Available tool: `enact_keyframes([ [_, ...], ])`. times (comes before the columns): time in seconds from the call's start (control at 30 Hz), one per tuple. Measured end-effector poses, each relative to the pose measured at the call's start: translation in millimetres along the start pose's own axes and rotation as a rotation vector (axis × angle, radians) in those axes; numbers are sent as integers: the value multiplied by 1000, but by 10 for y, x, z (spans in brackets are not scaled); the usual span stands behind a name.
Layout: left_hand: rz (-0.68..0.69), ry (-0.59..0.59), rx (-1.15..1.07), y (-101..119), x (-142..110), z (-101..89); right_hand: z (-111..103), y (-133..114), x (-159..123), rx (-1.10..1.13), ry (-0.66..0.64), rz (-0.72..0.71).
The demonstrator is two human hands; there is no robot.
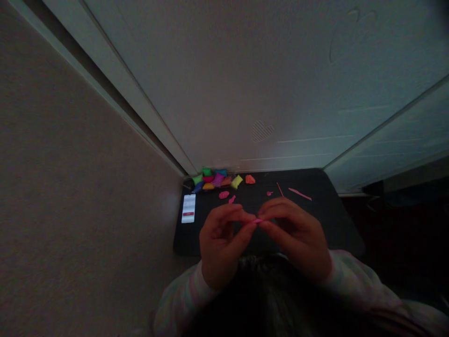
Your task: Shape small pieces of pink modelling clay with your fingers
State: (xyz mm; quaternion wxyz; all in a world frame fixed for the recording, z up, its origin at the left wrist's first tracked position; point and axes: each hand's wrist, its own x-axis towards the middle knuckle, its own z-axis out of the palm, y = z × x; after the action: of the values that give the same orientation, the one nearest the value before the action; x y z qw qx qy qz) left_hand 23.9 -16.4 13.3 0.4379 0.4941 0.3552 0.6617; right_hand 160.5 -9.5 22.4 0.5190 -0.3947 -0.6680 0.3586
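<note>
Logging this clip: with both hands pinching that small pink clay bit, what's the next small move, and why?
Probably keep pinching it into shape: the left hand and right hand meet fingertip to fingertip on the pink clay bit, held above the dark mat, apart from the other pieces.

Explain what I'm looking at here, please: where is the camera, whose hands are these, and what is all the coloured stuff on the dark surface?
There is no machine here. The single picture comes from a camera worn on a person's head, looking forward and down, so the hands at the bottom are the wearer's own. The room is dim.

The left hand and the right hand meet in the middle, and their fingertips pinch a small pink piece between them, above a dark table.

On the table, at the far left corner, lies a heap of small coloured packets: green, yellow, pink, blue, orange. Near them are an orange lump and a few pink bits. To the right lie a thin pink stick and a longer pink tool. A phone with a lit screen lies at the left edge.
</note>
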Motion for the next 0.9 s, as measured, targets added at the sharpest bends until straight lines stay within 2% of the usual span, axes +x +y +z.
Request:
enact_keyframes([
  [0.13, -31, 53, 34, -7, -10, 2, 13, 16, 10, 25, 13, 48],
  [0.3, -143, 38, 29, -16, 25, 3, 46, 62, 19, 143, 60, 172],
  [0.4, -250, 7, 136, -14, 62, -8, 73, 118, 19, 229, 114, 258],
  [0.47, -261, -9, 233, -7, 82, -17, 89, 148, 19, 262, 123, 292],
  [0.6, -226, 11, 315, 24, 100, -29, 91, 158, 22, 325, 113, 303],
  [0.73, -293, 34, 297, 38, 105, -18, 89, 137, 35, 278, 102, 288],
  [0.9, -324, 134, 213, -63, 102, 20, 194, 190, 52, 280, 222, 286],
])
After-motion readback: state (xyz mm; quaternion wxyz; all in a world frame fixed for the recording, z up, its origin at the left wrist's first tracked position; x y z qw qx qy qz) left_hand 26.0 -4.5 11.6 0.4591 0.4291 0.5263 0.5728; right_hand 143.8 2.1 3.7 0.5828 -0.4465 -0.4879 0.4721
